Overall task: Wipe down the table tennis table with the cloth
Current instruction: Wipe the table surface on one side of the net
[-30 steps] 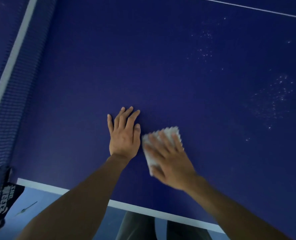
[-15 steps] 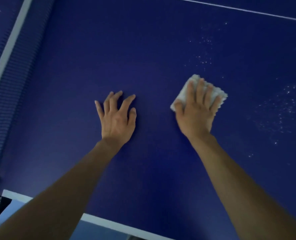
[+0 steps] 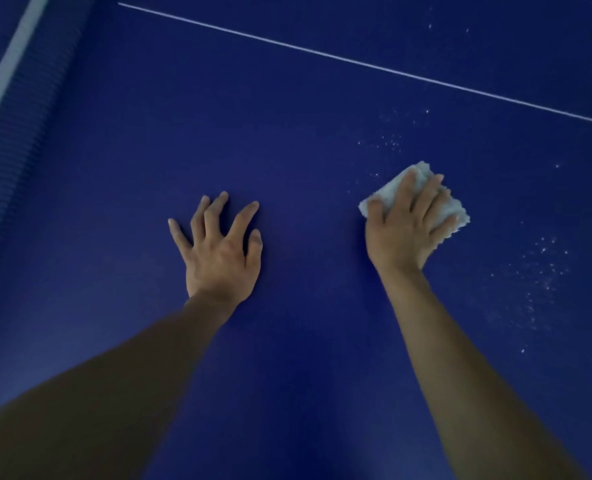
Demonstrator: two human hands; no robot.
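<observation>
The dark blue table tennis table (image 3: 305, 140) fills the view. My right hand (image 3: 405, 230) lies flat with straight fingers on a folded white cloth (image 3: 389, 190), pressing it onto the surface right of centre. Only the cloth's edges show around my fingers. My left hand (image 3: 221, 251) rests on the bare table to the left, fingers spread, holding nothing. White specks (image 3: 388, 142) dot the surface just beyond the cloth, and more specks (image 3: 537, 275) lie to its right.
The net (image 3: 13, 150) with its white top band (image 3: 8, 64) runs along the left side. A thin white centre line (image 3: 356, 62) crosses the table beyond my hands.
My right hand has slid the cloth away from my body and to the right, from beside my left hand toward the specks. My left hand stays flat; the view has shifted forward.
</observation>
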